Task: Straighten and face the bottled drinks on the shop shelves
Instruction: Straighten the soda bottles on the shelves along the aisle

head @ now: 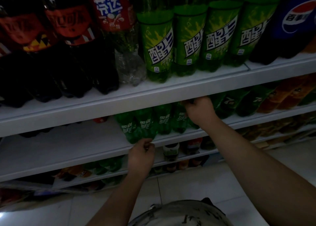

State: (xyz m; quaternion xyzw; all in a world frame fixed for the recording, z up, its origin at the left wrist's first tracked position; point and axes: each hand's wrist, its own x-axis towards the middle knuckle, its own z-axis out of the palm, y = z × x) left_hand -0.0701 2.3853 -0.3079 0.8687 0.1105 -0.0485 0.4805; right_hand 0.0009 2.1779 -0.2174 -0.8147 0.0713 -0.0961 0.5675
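Note:
Small green soda bottles (146, 123) stand in a row on the second shelf (171, 138). My right hand (200, 111) reaches under the upper shelf's lip and grips the upper part of one green bottle (180, 121) in that row. The lip hides this bottle's top. My left hand (142, 154) sits at the second shelf's front edge, fingers curled, right below the base of the frontmost green bottle (135, 137). The dim light hides whether it holds that bottle. Large green bottles (159, 44) stand label-forward on the top shelf (136, 97).
On the top shelf, dark cola bottles (56, 43) and a red-labelled clear bottle (116, 29) stand left, a blue-labelled cola bottle (294, 24) right. More green bottles (230, 102) and orange ones (282, 95) fill the second shelf's right. Lower shelves hold mixed drinks (171, 152). White tile floor (188, 183) below.

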